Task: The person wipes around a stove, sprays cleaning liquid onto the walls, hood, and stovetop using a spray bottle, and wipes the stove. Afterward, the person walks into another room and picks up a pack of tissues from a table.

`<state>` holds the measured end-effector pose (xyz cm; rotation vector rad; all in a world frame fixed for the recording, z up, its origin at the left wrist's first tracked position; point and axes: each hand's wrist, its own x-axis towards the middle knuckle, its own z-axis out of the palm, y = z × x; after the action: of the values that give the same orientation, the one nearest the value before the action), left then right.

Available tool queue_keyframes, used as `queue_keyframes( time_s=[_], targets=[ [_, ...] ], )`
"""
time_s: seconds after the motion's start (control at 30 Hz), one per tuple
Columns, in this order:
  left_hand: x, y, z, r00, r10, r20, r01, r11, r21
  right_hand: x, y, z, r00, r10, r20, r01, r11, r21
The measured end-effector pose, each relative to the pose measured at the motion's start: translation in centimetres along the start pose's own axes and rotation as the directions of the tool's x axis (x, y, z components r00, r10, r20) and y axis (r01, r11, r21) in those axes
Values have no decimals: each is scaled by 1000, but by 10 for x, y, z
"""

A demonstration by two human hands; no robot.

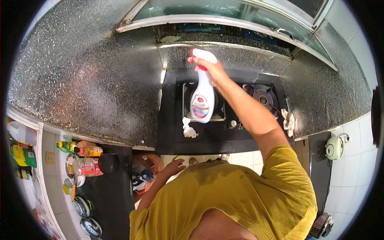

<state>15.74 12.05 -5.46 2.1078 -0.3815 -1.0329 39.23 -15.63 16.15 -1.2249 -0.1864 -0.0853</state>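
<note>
My right hand [212, 69] is wrapped around the neck of a white spray bottle [201, 93], fingers at its red trigger. The bottle bears a printed label and is held above the left burner of a black gas hob [172, 141], partly hiding that burner. A crumpled white tissue [189, 129] lies on the hob's front left, just below the bottle's base in the picture. Down by my left side, my left hand [175, 167] hangs empty with its fingers loosely apart. The speckled dark wall panel [90, 81] left of the hob looks wet, with whitish streaks.
The right burner [262, 99] has a pan support. A crumpled cloth [288, 122] rests at the hob's right edge. A framed glass panel [210, 10] spans the back. Several bottles, including an oil bottle [87, 167], stand on the left counter [105, 198]. A pale green appliance [334, 148] sits right.
</note>
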Motion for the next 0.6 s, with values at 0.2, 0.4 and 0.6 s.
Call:
queue_keyframes(
  time_s=[0.2,0.4,0.6],
  targets=[
    [4,-52,26,999,-37,17,37,998,-40,43,-20,16,996,-88,-4,76,832,549],
    [5,-63,28,999,-12,-32,10,998,-58,63,-19,29,998,-58,26,43,912,407],
    [-7,-51,30,985,-60,-162,49,996,-68,51,-9,-70,992,5,-126,-40,959,-280]
  ],
)
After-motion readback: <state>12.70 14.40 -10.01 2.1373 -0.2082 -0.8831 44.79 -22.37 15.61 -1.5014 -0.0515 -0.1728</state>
